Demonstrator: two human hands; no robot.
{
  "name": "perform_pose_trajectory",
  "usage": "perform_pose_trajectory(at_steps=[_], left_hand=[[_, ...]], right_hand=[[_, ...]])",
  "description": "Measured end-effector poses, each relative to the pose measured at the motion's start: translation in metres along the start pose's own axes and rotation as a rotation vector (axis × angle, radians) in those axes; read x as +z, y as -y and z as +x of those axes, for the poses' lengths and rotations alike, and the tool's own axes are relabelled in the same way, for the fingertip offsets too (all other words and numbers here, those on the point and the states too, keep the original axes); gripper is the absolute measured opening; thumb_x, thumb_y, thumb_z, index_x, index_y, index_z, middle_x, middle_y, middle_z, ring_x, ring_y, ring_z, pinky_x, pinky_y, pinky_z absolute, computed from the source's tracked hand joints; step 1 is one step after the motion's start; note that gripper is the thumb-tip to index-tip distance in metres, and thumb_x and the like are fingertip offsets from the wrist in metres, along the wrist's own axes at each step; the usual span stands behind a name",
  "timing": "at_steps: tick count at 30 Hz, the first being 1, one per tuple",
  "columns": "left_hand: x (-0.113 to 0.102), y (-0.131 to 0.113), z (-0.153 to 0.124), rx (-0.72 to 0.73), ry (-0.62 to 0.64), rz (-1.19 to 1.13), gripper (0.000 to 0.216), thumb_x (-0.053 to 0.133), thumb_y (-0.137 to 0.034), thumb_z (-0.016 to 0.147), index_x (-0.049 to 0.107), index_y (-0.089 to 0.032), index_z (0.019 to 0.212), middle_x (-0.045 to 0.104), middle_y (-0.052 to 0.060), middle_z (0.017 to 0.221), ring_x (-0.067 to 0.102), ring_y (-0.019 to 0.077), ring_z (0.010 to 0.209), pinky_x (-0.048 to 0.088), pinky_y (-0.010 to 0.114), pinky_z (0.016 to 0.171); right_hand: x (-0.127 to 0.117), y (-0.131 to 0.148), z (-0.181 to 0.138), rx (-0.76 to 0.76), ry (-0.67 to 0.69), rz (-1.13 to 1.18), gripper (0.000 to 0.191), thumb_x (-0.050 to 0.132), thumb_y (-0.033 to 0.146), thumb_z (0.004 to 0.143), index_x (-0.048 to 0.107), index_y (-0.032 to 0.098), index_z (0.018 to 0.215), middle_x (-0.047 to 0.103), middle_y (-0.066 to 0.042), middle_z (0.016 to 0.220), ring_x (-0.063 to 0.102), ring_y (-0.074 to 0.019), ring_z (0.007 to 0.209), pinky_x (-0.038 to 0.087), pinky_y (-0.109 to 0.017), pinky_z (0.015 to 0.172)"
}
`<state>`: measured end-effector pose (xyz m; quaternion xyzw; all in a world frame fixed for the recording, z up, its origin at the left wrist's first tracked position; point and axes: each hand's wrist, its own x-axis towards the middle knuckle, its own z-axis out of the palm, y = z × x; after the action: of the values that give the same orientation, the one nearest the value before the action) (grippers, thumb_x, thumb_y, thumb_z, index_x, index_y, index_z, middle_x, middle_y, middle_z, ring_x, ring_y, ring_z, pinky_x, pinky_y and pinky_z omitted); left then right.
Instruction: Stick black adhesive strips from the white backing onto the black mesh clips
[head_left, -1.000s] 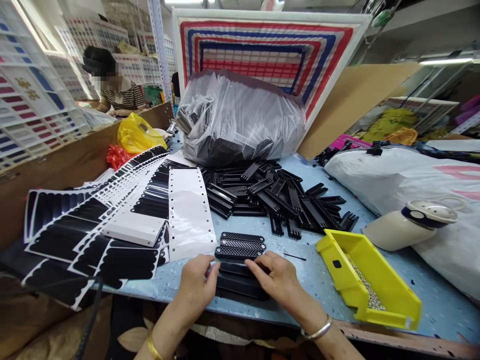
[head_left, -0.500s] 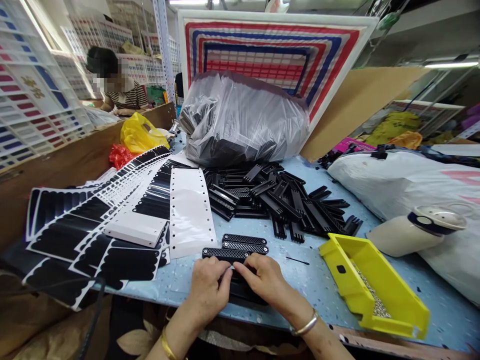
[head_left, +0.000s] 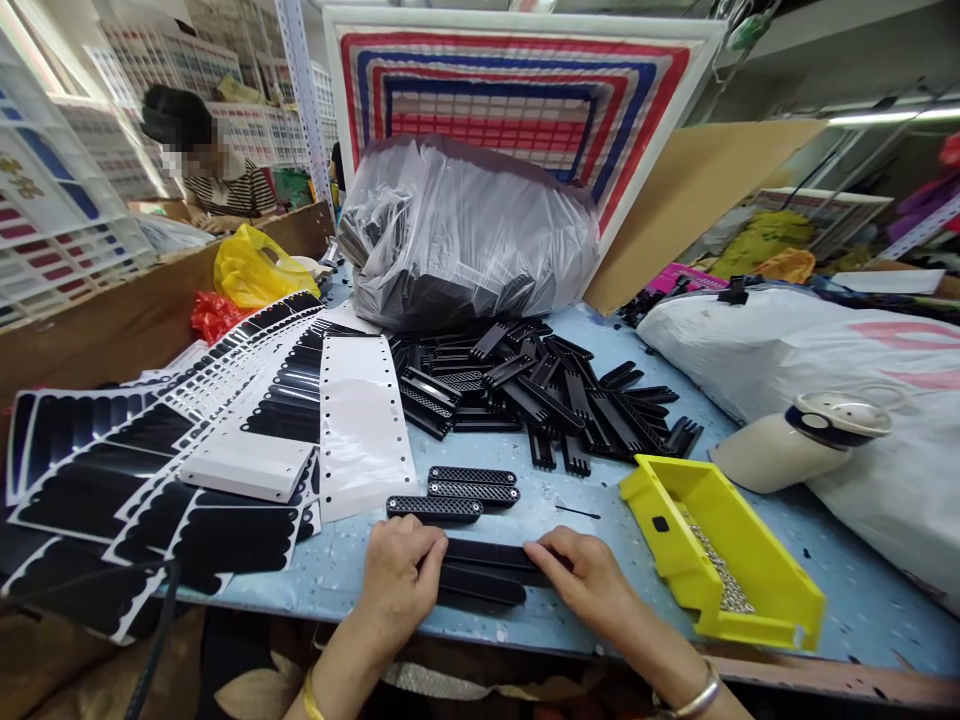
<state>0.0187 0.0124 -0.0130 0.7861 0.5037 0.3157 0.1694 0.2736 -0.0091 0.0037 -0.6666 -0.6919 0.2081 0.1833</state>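
Observation:
A long, smooth black plastic strip (head_left: 487, 553) lies level between my two hands. My left hand (head_left: 400, 580) is closed at its left end, thumb and fingers pressed together. At the right end my right hand (head_left: 583, 572) pinches the same strip; its fingertips partly cover that end. A second smooth black piece (head_left: 481, 587) rests on the table just nearer to me. Beyond my left hand lie several black pieces with a diamond-textured face and a screw at each end, the nearest textured piece (head_left: 435, 509) almost touching my knuckles.
A heap of black plastic pieces (head_left: 570, 400) spreads behind. To the right stand a yellow bin (head_left: 757, 560) of small metal parts and a tilted cream bottle (head_left: 787, 450). Sheets of black stickers (head_left: 232, 540) cover the left. A full plastic bag (head_left: 472, 230) sits behind. Another person works far left.
My right hand has slid right, away from my left hand, along the strip. More of the strip and the black piece below it now shows. The view has shifted slightly right.

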Motion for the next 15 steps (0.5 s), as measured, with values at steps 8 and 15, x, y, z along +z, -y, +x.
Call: perform_pose_trajectory(at_steps=[8, 15], left_hand=[[-0.024, 0.010, -0.015, 0.016, 0.138, 0.009, 0.056, 0.076, -0.036, 0.071, 0.067, -0.019, 0.125, 0.074, 0.009, 0.088, 0.071, 0.0263, 0.076, 0.053, 0.035, 0.067], [-0.023, 0.005, -0.006, -0.142, 0.275, -0.133, 0.043, 0.061, -0.005, 0.065, 0.066, -0.019, 0.105, 0.065, -0.004, 0.063, 0.062, 0.0161, 0.057, 0.045, 0.024, 0.055]], right_hand=[[0.003, 0.028, -0.020, -0.053, 0.008, 0.078, 0.035, 0.042, 0.043, 0.095, 0.066, 0.022, 0.080, 0.069, -0.006, 0.076, 0.064, -0.0206, 0.070, 0.048, -0.032, 0.068], [0.003, 0.037, -0.026, -0.013, 0.138, -0.025, 0.040, 0.074, 0.025, 0.070, 0.067, 0.019, 0.109, 0.071, -0.009, 0.100, 0.066, -0.0263, 0.091, 0.050, -0.036, 0.082]])
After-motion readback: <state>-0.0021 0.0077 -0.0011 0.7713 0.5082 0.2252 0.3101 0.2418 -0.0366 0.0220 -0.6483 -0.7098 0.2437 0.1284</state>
